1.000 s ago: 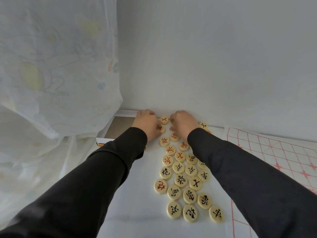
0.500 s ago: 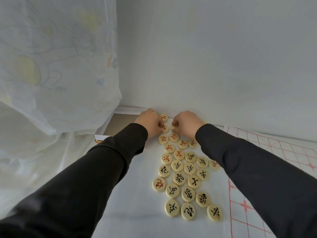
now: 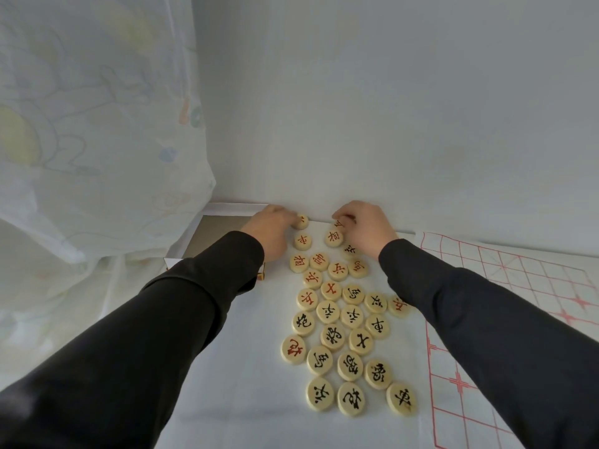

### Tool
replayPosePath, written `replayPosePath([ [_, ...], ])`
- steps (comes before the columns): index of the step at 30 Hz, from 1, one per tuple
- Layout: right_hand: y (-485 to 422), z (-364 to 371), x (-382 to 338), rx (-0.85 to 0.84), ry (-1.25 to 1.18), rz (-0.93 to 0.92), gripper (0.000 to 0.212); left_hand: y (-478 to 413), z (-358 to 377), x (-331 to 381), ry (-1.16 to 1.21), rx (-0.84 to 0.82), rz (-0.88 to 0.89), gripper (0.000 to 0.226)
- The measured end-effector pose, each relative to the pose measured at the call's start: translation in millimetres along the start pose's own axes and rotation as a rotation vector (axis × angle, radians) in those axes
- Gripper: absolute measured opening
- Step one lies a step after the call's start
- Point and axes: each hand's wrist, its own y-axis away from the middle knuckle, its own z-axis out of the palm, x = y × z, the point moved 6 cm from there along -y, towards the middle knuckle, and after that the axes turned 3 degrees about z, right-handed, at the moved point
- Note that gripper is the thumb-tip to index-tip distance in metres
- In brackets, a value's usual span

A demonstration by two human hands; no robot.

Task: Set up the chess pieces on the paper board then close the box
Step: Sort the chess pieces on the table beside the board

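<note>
1. Your left hand [image 3: 270, 230] is out at the far end of the spread, knuckles up. Its fingers curl down against the left edge of the farthest piece [image 3: 301, 221]. I cannot tell whether you are pinching it or only touching it.
2. Your right hand [image 3: 368, 230] is level with it, a little to the right, fingers bent over. They grasp a red-marked piece [image 3: 340, 223] right at the foot of the wall [image 3: 389, 108].
3. Now the box [image 3: 233, 209]: it sits open at the far left, just beside your left hand. Its white rim is against the wall, and the curtain [image 3: 97, 124] and your left sleeve [image 3: 201, 303] cover part of it. The part of its inside that shows is a plain grey-brown floor.
4. The chess pieces [image 3: 334, 337] lie flat on the white surface [image 3: 252, 367] between your arms, packed close and many touching. Red characters are mostly at the far end, black ones nearer you.
5. The paper board [image 3: 518, 286] is spread flat on the right, red grid up, with your right sleeve [image 3: 486, 335] lying across its left part. One red piece [image 3: 398, 305] sits just beside the board's left edge.
</note>
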Motion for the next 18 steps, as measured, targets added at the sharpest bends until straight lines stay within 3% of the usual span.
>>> replayPosePath([
  [6,4.6,-44.8,43.1,0.175,-0.362,0.142,0.032,0.6,-2.3,19.8,-0.140,-0.031,0.048,0.053],
  [12,19.6,-31.2,53.8,-0.078,-0.130,0.142,0.035,1.0,-5.6,33.0,-0.071,-0.052,0.044,0.051],
  [18,31.9,-20.3,47.3,-0.148,-0.374,0.156,0.034,9.5,-2.2,39.6,0.051,-0.092,-0.021,0.054],
])
